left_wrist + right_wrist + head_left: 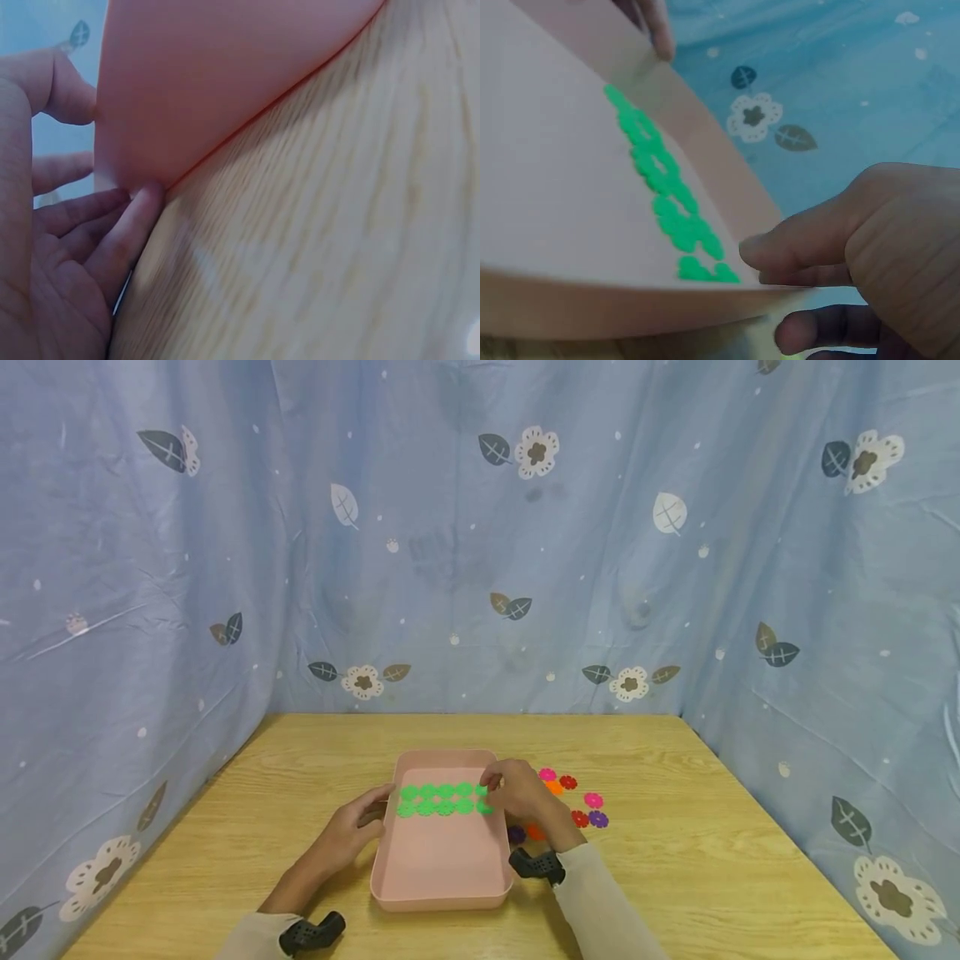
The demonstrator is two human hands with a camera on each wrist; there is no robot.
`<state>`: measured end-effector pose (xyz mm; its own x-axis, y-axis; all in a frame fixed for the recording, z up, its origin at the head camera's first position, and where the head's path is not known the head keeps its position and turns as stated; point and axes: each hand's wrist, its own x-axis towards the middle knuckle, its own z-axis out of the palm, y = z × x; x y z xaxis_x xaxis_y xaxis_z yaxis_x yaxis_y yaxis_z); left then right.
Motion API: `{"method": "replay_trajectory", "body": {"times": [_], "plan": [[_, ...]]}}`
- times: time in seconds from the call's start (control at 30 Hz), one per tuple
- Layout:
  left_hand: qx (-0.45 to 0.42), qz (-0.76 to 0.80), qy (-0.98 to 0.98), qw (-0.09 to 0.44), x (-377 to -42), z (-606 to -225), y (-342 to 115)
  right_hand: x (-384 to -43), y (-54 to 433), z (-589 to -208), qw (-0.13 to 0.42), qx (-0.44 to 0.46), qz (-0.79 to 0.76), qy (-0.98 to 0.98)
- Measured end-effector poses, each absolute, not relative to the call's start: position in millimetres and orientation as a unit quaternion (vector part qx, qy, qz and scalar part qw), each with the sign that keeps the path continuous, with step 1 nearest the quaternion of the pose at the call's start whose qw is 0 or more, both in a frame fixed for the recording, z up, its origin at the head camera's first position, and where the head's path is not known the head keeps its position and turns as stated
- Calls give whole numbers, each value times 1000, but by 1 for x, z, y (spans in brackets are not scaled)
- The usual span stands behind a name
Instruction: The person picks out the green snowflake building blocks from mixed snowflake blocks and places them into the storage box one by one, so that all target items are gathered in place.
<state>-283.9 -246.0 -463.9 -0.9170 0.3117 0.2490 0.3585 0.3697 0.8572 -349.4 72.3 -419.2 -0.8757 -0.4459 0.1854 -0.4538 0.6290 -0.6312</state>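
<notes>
A pink rectangular tray (pixel 442 868) lies lengthwise on the table. Inside it, two rows of green flower-shaped plastic discs (pixel 446 807) run side to side; the right wrist view shows these green discs (pixel 656 165) flat on the tray floor. My left hand (pixel 352 831) rests on the left wall from outside, its fingers spread, some touching the wall (pixel 202 67) low down by the table. Over the right rim reaches my right hand (pixel 516 787), thumb and forefinger bent above the rightmost green discs. In the right wrist view, this hand (pixel 855 240) shows no disc between its fingertips.
Loose discs lie right of the tray, among them a pink disc (pixel 593 800), a purple disc (pixel 598 819) and an orange disc (pixel 536 832). Some are partly covered by my right arm. The wooden table (pixel 675 877) meets a blue patterned curtain (pixel 480 543) behind and at the sides.
</notes>
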Motion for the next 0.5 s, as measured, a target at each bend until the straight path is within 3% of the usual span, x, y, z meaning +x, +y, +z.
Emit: {"method": "replay_trajectory", "body": {"times": [0.27,0.5], "plan": [[-197,-516,-833,34,-285,-463,-242,-336,86,-402,34,253,377,-891],[-212,-456,-863,51,-282,-450,-236,-321,113,-388,88,289,306,-903]]}}
